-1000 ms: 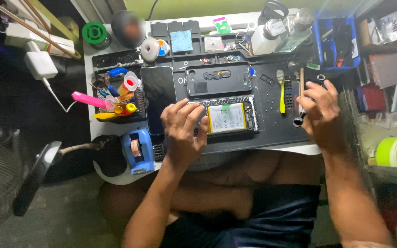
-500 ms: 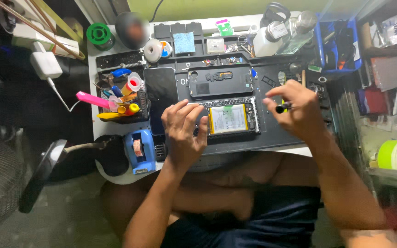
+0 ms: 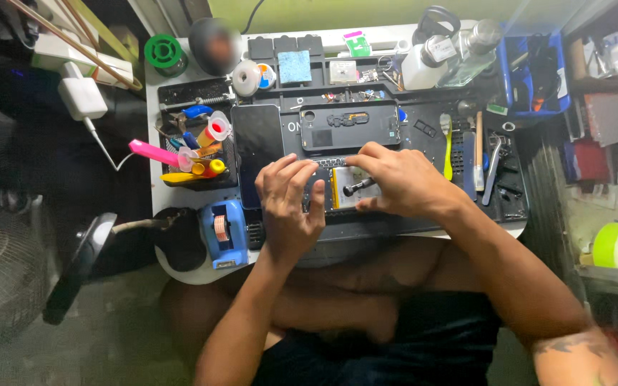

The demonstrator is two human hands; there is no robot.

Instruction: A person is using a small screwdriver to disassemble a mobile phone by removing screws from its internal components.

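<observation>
Work in hand: an opened phone [image 3: 341, 189] lies at the centre of the frame on a dark mat [image 3: 423, 214] on the table [image 3: 157, 129], its inside with the pale battery exposed.
Done so far: the back is already off; a dark cover panel [image 3: 350, 127] lies just above the phone, and a black screen panel [image 3: 257, 146] lies to its left.
Left hand [image 3: 289, 200]: fingers spread and pressed down on the left part of the opened phone, steadying it, clasping nothing.
Right hand [image 3: 398, 182]: curled round a small dark screwdriver [image 3: 357, 189], its tip down over the battery area.
Left to do, as I judge it: the inner parts look not yet lifted out, and the phone is far from closed up.
Around: tweezers and a yellow tool [image 3: 448, 146] at the right of the mat, a blue tape dispenser [image 3: 223, 230] at lower left, unused.
</observation>
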